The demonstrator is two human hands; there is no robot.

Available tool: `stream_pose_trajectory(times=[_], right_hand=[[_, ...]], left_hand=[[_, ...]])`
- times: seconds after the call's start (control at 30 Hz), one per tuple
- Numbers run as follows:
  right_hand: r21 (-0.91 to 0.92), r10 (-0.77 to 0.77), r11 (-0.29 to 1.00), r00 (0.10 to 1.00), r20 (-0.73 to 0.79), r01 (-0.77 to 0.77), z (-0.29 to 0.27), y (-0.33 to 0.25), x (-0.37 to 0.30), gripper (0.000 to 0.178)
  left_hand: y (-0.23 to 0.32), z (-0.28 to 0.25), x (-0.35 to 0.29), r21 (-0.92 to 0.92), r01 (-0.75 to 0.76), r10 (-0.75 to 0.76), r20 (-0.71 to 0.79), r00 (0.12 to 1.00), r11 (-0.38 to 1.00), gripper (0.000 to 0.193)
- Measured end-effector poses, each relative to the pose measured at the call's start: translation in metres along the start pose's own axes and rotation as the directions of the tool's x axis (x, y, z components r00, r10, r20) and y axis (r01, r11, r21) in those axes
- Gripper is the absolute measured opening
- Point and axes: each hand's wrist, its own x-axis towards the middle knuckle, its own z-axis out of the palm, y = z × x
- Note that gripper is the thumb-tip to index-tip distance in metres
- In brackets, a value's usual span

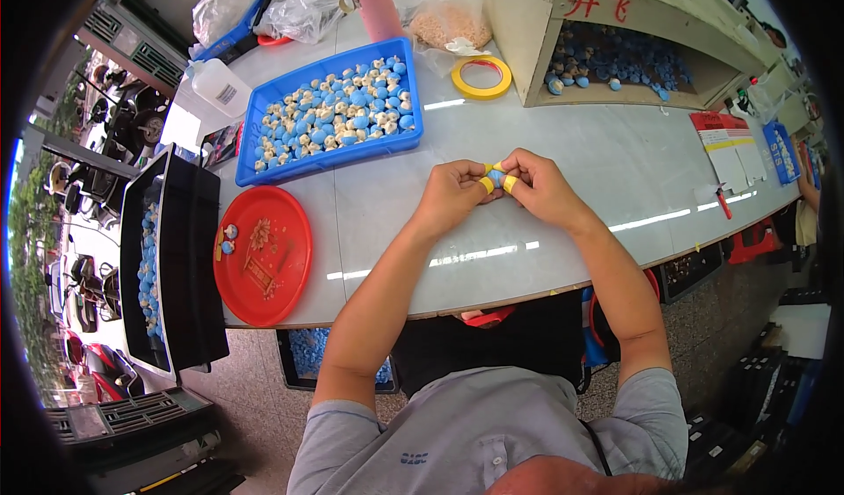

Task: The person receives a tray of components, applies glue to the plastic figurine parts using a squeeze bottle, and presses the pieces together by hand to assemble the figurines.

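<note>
Over the grey-white table [563,148], both my hands meet around one small blue piece [497,178]. My left hand [447,200] pinches its left side between thumb and fingers. From the other side, my right hand [545,192] closes on it in the same way. Yellow tape wraps several of my fingertips and thumbs. Fingers cover most of the piece, so its full shape is hidden. Beyond my left hand lies a blue tray [330,164] filled with small rounded blue and cream pieces. A red round plate [297,271] holds two blue-and-white pieces and peach-coloured bits.
A yellow tape roll [505,78] lies near a cream cabinet [529,64] with blue pieces inside. At the left stand a white jug [220,88] and a black crate [189,258]. A pink cylinder [378,11] stands at the back. Papers [730,152] lie at right.
</note>
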Motion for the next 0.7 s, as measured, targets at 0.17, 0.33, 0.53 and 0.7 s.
stream_pose_trajectory(times=[0.17, 0.33, 0.53, 0.7], right_hand=[[0.021, 0.020, 1.000, 0.999, 0.024, -0.021, -0.001, -0.001, 0.000, 0.009], [0.015, 0.012, 1.000, 1.000, 0.024, -0.012, 0.000, -0.002, 0.000, 0.009], [-0.074, -0.048, 0.996, 0.999, -0.015, 0.046, 0.003, 0.008, 0.000, 0.008], [-0.062, -0.061, 0.996, 0.998, -0.023, 0.059, 0.004, 0.009, 0.000, 0.009]], left_hand=[[-0.004, -0.002, 0.002, 0.014, -0.006, 0.006, 0.007, 1.000, 1.000, 0.025], [-0.004, -0.002, 0.001, 0.015, -0.009, 0.009, 0.003, 1.000, 1.000, 0.023], [0.004, 0.005, -0.004, 0.043, -0.011, 0.011, -0.020, 1.000, 0.999, 0.022], [0.009, 0.007, -0.006, 0.053, -0.006, 0.008, -0.036, 0.999, 0.999, 0.022]])
